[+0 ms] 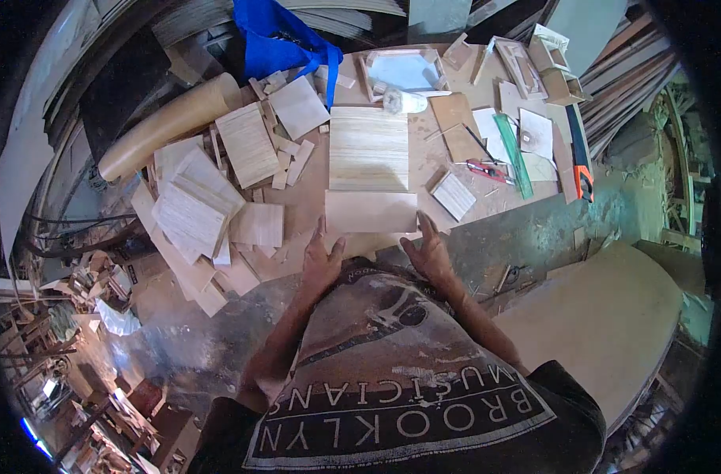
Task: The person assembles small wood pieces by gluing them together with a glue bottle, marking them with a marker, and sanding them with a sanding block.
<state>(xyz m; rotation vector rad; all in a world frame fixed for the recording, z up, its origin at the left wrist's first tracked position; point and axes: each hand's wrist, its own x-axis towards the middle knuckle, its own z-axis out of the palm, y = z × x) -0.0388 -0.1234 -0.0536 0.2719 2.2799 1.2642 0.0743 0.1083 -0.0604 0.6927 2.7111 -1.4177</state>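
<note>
A thin, smooth wooden board [371, 212] lies at the front of the worktable, before my body. Its far edge meets a larger panel of striped wood grain [368, 148]. At the board's left front corner is my left hand [322, 257], index finger stretched along the side and thumb apart. My right hand [429, 252] mirrors it at the right front corner, fingers extended against the edge. Neither hand wraps round the board; its underside is hidden.
Stacked wooden pieces [191, 209] crowd the left side, near a brown roll [171, 126]. Rightward lie a small grained block [453, 196], a red-handled cutter [488, 171], a green ruler [513, 156] and a handsaw [583, 178]. A blue cloth [277, 47] hangs at the back.
</note>
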